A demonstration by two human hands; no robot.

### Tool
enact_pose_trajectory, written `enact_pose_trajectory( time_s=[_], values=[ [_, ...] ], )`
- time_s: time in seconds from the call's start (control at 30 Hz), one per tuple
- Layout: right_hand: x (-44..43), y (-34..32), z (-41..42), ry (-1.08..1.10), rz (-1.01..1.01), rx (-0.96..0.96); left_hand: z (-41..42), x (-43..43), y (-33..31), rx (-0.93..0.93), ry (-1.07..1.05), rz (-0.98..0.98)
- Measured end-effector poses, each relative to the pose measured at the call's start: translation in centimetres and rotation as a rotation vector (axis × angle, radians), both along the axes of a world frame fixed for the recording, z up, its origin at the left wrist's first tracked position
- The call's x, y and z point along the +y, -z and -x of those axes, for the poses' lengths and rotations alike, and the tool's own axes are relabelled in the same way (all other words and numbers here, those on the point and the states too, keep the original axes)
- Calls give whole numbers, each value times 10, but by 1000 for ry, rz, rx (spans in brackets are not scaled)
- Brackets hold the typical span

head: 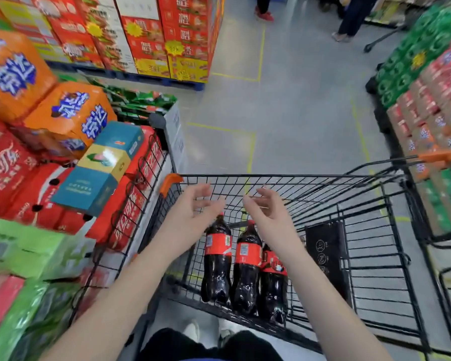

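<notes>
Both hands are up over the shopping cart and holding nothing. The left hand and right hand have their fingers loosely spread, palms facing each other, hovering just above the caps. Three cola bottles sit side by side in the cart's near-left part with their red labels showing. Their long axes run near to far, caps toward the far edge and bases at the near edge. Can't tell if they're lying flat or propped up tbh.

A black flat pack stands just right of them, and the right half of the cart is open wire. It's tight on the left: a wire cage of red cases sits right against the cart's left edge, with a teal and yellow box on top. Ahead is grey floor with yellow lines, stacked green cases on the right and pallets of red boxes beyond.
</notes>
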State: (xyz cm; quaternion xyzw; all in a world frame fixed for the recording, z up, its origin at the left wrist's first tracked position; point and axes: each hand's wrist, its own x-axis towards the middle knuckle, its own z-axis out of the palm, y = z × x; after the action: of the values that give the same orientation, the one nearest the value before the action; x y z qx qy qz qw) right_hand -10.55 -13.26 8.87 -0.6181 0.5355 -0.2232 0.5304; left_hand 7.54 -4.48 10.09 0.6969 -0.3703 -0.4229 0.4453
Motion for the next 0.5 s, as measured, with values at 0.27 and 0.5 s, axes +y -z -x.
enact_pose_trajectory(
  time_s=[0.27,0.5],
  values=[
    [-43,82,-10,-140,-200,244,13,-8,48,4,-31,-200],
    [-67,167,-48,-151,-301,349,8,8,120,87,-101,-404]
  ],
)
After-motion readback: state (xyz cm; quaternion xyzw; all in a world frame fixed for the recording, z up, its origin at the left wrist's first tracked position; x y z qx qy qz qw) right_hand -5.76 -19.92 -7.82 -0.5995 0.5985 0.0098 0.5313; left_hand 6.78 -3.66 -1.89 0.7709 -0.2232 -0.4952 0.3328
